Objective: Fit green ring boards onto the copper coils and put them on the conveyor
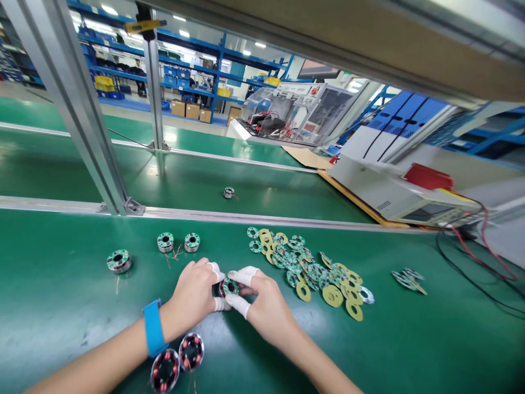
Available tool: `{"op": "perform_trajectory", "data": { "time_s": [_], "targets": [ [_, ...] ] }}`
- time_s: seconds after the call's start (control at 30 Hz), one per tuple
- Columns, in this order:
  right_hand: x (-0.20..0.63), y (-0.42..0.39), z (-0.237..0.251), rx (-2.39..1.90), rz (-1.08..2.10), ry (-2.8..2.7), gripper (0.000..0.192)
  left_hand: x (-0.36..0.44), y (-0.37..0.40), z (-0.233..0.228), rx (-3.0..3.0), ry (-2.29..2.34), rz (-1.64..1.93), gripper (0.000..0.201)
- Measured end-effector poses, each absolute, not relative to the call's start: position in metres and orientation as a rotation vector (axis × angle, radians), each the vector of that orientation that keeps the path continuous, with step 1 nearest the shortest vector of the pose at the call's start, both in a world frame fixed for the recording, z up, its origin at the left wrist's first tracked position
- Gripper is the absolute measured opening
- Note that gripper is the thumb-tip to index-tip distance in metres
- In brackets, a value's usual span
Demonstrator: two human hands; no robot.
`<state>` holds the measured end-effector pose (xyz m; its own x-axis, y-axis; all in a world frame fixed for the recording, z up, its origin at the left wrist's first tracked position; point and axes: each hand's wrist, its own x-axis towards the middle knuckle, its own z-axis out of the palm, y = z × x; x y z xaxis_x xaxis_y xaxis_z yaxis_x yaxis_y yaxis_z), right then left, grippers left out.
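Three finished stators [165, 241] with green boards on top stood in a loose row on the desk [61, 295], left of the hands, their thin leads trailing. A fourth stator [228, 286] sat between both hands, a round board seated on it. The left hand [192, 298] gripped its side with capped fingertips, and the right hand [262, 303] pinched it from the other side, thumb and forefinger capped in white. Judging by this, the fitting of that piece was under way, not done.

Two bare coils [178, 361] with copper windings lay near the left forearm, still without boards. A long heap of loose boards [305, 268], green and yellow, spread to the right, with a small separate cluster [408, 279] farther off, so most of the work seemed to remain.

One lone part [228, 192] rested on the far belt [246, 186]; its top was too small to read. The held stator's body was mostly hidden by fingers, so whether the board sat flush could not be told. The coils were cut partly by the lower edge.
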<state>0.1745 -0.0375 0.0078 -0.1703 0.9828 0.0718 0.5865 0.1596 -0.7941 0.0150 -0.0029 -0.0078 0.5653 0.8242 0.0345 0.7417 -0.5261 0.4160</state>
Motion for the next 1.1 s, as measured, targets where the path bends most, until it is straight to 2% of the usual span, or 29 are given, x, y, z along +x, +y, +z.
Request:
{"op": "perform_trajectory", "data": {
  "time_s": [0.3,0.53,1.1],
  "targets": [
    [0.181,-0.032,0.014,-1.529,0.989,-1.862,0.027,0.016,-0.001,-0.008,2.425,1.271,0.250,0.042],
    [0.176,-0.033,0.014,-1.557,0.900,-1.885,0.017,0.017,-0.005,-0.011,2.408,1.275,0.285,0.042],
    [0.183,-0.032,0.001,-1.418,1.146,-1.676,0.035,0.015,-0.003,-0.013,2.419,1.295,0.382,0.045]
  ]
}}
